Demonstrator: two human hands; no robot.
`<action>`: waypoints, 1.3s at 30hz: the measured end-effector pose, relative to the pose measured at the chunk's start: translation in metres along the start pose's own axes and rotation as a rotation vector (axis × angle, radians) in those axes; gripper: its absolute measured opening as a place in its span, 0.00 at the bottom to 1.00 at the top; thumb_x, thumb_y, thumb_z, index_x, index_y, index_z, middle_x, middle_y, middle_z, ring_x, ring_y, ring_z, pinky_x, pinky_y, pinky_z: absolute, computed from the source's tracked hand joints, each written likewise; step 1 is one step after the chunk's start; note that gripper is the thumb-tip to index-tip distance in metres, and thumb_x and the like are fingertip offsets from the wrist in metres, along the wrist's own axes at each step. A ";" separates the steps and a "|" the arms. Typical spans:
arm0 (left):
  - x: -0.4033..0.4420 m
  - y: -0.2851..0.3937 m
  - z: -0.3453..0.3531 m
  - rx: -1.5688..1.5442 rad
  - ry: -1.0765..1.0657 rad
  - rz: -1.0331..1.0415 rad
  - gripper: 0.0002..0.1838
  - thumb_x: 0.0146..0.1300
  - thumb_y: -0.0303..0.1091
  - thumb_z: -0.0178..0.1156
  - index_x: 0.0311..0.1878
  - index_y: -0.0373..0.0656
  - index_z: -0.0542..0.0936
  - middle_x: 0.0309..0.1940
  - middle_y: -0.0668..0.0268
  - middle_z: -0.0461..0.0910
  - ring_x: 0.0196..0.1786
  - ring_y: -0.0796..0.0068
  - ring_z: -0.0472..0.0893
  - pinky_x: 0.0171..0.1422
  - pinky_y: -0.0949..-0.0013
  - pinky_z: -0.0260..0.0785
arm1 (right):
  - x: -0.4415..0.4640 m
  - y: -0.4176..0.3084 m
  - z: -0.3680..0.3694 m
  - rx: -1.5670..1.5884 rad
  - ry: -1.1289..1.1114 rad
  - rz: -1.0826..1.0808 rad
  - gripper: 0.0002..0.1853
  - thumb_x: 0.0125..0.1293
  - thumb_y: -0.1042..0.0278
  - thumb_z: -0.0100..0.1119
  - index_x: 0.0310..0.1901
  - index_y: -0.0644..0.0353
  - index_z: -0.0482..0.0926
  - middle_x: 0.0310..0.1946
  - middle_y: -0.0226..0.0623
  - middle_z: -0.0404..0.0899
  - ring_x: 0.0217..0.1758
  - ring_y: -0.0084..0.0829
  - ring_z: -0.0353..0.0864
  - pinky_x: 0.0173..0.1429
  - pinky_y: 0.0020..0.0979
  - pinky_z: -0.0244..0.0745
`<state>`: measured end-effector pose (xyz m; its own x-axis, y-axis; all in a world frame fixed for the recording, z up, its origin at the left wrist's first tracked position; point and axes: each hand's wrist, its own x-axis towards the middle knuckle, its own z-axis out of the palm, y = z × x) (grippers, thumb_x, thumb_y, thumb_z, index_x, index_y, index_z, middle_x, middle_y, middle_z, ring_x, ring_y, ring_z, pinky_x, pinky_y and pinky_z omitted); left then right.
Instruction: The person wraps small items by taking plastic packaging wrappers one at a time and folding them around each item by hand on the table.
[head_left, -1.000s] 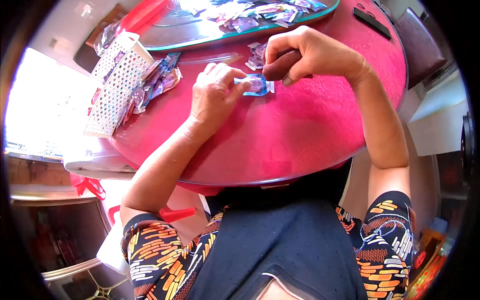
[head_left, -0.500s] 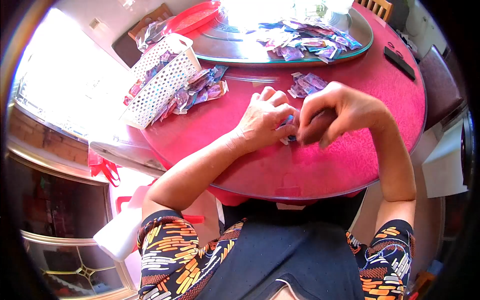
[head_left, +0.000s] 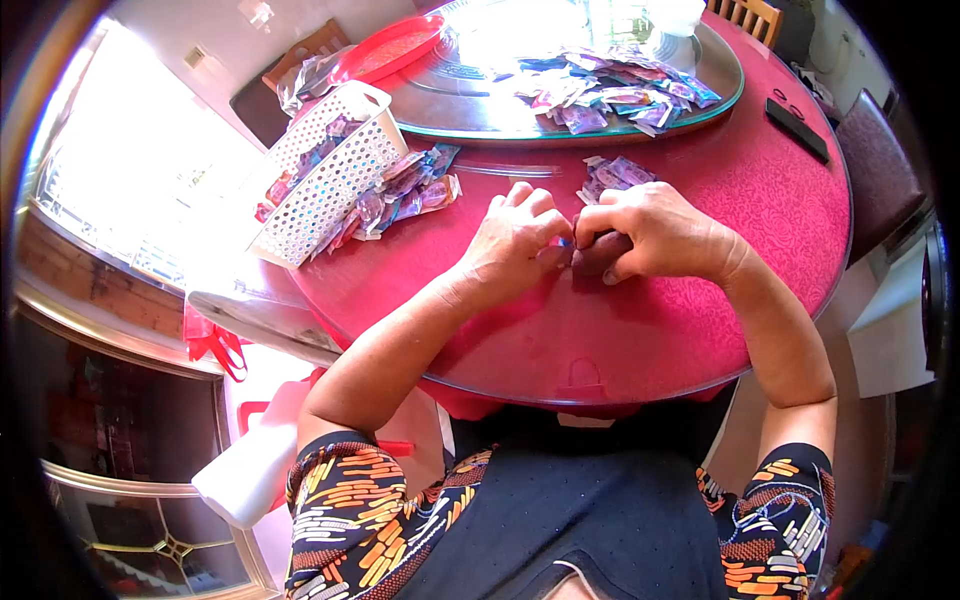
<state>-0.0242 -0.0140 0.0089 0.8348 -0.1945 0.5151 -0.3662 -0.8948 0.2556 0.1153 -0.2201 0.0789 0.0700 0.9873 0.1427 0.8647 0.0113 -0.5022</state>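
Observation:
Over the red table (head_left: 640, 340), my left hand (head_left: 512, 240) pinches a small blue packet (head_left: 565, 242), of which only a sliver shows between the fingers. My right hand (head_left: 650, 235) is closed round a dark reddish-brown object (head_left: 600, 257), its fingertips meeting those of my left hand at the packet. Just beyond my right hand lies a small pile of purple packets (head_left: 618, 174). To the left, a white perforated basket (head_left: 335, 190) leans on its side with packets in it, and more colourful packets (head_left: 395, 200) are heaped beside it.
A raised glass turntable (head_left: 460, 110) at the back bears a large heap of packets (head_left: 620, 88) and a red tray (head_left: 390, 50). A black flat object (head_left: 797, 130) lies at the right. Chairs stand round the table, one dark (head_left: 875, 180) at the right.
The view has shifted, showing more of the turntable. The blue packet, earlier flat and visible between my hands, is now mostly hidden by my fingers. Both hands have come together.

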 end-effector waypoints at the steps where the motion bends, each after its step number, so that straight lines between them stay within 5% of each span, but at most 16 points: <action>1: 0.000 -0.002 0.001 0.027 0.030 0.004 0.14 0.52 0.28 0.76 0.42 0.50 0.85 0.41 0.66 0.78 0.49 0.56 0.75 0.52 0.51 0.71 | 0.001 0.001 0.003 -0.032 -0.007 0.032 0.19 0.47 0.65 0.81 0.43 0.54 0.88 0.39 0.42 0.89 0.46 0.45 0.90 0.53 0.45 0.81; 8: -0.002 -0.003 0.003 0.028 -0.021 -0.067 0.15 0.52 0.29 0.77 0.43 0.50 0.86 0.44 0.67 0.79 0.54 0.55 0.75 0.58 0.50 0.70 | 0.007 0.011 0.018 -0.049 0.145 -0.033 0.19 0.51 0.63 0.79 0.46 0.52 0.87 0.39 0.43 0.89 0.48 0.48 0.89 0.53 0.46 0.80; 13: -0.002 -0.012 0.006 -0.046 0.007 -0.061 0.17 0.53 0.34 0.79 0.47 0.49 0.88 0.45 0.64 0.82 0.56 0.56 0.76 0.61 0.50 0.70 | 0.002 0.014 -0.001 0.061 -0.020 0.182 0.20 0.47 0.73 0.78 0.44 0.59 0.85 0.36 0.39 0.90 0.41 0.37 0.90 0.50 0.37 0.83; 15: -0.002 -0.010 0.007 -0.032 -0.057 -0.157 0.16 0.55 0.41 0.78 0.47 0.52 0.88 0.51 0.65 0.81 0.65 0.53 0.74 0.65 0.46 0.69 | -0.001 0.012 -0.010 -0.071 -0.068 0.244 0.20 0.46 0.73 0.78 0.44 0.60 0.85 0.35 0.39 0.90 0.40 0.37 0.90 0.50 0.37 0.83; 20: -0.002 -0.016 0.012 -0.024 0.046 -0.068 0.17 0.51 0.33 0.81 0.42 0.45 0.84 0.45 0.64 0.81 0.55 0.56 0.77 0.59 0.53 0.72 | 0.016 0.016 0.013 0.101 0.092 -0.010 0.18 0.55 0.69 0.79 0.46 0.59 0.83 0.42 0.39 0.86 0.46 0.39 0.86 0.55 0.37 0.80; 26: -0.003 -0.011 0.008 -0.084 0.034 -0.096 0.16 0.50 0.32 0.81 0.39 0.45 0.84 0.43 0.65 0.82 0.55 0.56 0.77 0.60 0.53 0.72 | 0.013 0.037 -0.003 -0.092 -0.036 0.116 0.18 0.54 0.66 0.80 0.44 0.58 0.84 0.36 0.39 0.87 0.40 0.42 0.87 0.52 0.38 0.82; 27: -0.003 -0.011 0.008 -0.072 0.032 -0.098 0.16 0.50 0.32 0.81 0.39 0.44 0.84 0.43 0.65 0.82 0.55 0.56 0.77 0.60 0.53 0.72 | 0.010 0.036 -0.010 0.032 -0.120 0.285 0.18 0.54 0.66 0.79 0.45 0.58 0.84 0.37 0.40 0.88 0.42 0.40 0.88 0.54 0.38 0.82; 29: -0.001 -0.014 0.009 -0.074 0.031 -0.071 0.15 0.50 0.31 0.81 0.39 0.45 0.84 0.43 0.65 0.82 0.55 0.56 0.77 0.60 0.53 0.72 | 0.007 0.030 -0.019 -0.181 -0.113 0.150 0.19 0.52 0.64 0.77 0.47 0.56 0.84 0.36 0.39 0.89 0.40 0.38 0.88 0.51 0.39 0.82; 33: 0.001 -0.011 0.009 -0.122 0.037 -0.120 0.13 0.52 0.29 0.80 0.39 0.46 0.85 0.44 0.66 0.82 0.55 0.57 0.77 0.61 0.54 0.71 | 0.018 0.030 0.017 0.175 0.103 -0.039 0.20 0.56 0.63 0.76 0.50 0.55 0.84 0.38 0.43 0.88 0.42 0.43 0.88 0.52 0.40 0.81; 39: 0.001 -0.005 0.003 -0.154 0.005 -0.110 0.13 0.52 0.27 0.79 0.40 0.46 0.85 0.43 0.66 0.82 0.55 0.58 0.77 0.61 0.54 0.71 | -0.002 0.026 -0.005 -0.045 -0.006 0.161 0.16 0.52 0.77 0.76 0.43 0.58 0.86 0.34 0.38 0.84 0.41 0.36 0.85 0.52 0.36 0.82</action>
<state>-0.0203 -0.0106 0.0059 0.8716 -0.0964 0.4806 -0.3315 -0.8383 0.4329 0.1399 -0.2230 0.0701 0.2065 0.9767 0.0583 0.8639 -0.1541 -0.4796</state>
